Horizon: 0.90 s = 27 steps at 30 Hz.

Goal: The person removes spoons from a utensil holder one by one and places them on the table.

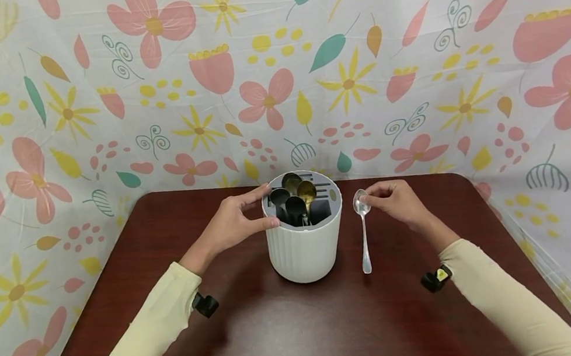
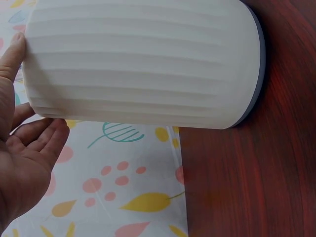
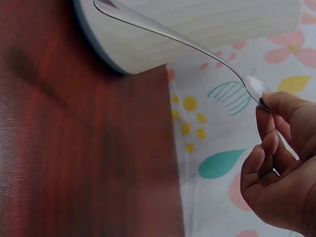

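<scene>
A white ribbed utensil holder (image 1: 304, 252) stands upright on the table. Inside its grey divided top (image 1: 325, 176) sit several dark utensils and a gold-toned spoon (image 1: 306, 191). My left hand (image 1: 227, 224) touches the holder's left side near the rim, its thumb and fingers spread and fairly straight. To the right of the holder, my right hand (image 1: 399, 203) pinches a silver spoon (image 1: 364, 239) by its bowl between thumb and fingers. The spoon's handle (image 3: 168, 32) points down, apart from the holder. In the left wrist view, the ribbed wall (image 2: 138, 64) hides the contents.
The dark reddish-brown table (image 1: 303, 334) carries the holder toward its far edge. Behind it and at both sides hangs a white cloth (image 1: 271, 56) printed with flowers and leaves. The spoon's shadow (image 3: 49, 91) falls on the tabletop.
</scene>
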Each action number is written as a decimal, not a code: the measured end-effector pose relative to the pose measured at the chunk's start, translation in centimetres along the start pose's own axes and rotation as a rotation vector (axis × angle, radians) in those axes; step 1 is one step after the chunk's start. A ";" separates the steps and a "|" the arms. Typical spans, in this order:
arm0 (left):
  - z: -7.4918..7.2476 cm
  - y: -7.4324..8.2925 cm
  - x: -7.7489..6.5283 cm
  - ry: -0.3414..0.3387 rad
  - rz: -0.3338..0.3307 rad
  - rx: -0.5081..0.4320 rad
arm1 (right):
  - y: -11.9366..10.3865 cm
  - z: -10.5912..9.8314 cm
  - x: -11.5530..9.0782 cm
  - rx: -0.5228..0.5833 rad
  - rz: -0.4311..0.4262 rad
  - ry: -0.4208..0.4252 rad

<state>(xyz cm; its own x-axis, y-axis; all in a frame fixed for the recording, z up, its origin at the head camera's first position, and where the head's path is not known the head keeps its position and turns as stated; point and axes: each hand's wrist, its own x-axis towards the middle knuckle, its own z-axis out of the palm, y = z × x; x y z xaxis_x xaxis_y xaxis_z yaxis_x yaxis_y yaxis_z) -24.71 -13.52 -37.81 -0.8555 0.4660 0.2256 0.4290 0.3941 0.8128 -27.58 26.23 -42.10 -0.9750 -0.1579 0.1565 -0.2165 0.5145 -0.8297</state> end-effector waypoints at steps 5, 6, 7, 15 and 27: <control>0.1 -0.1 0.0 0.006 -0.002 0.006 | 2.5 0.9 0.2 0.011 0.016 -0.009; 0.1 -0.1 0.0 0.006 -0.003 0.007 | 2.8 1.1 0.2 0.015 0.017 -0.013; 0.1 -0.2 0.0 0.007 -0.004 0.008 | 3.0 1.2 0.1 0.014 0.020 -0.014; 0.1 -0.1 -0.1 0.003 -0.006 0.009 | 4.5 2.2 -0.1 0.021 0.053 -0.046; 0.1 0.1 -0.2 0.002 -0.003 0.010 | 5.3 3.1 -0.2 -0.008 0.038 -0.030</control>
<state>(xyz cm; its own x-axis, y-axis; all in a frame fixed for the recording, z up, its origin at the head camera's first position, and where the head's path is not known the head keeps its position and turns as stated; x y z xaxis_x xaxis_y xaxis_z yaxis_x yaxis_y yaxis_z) -24.45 -13.45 -37.82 -0.8576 0.4629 0.2240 0.4289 0.4035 0.8082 -28.42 26.33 -48.21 -0.9805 -0.1634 0.1090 -0.1802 0.5273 -0.8304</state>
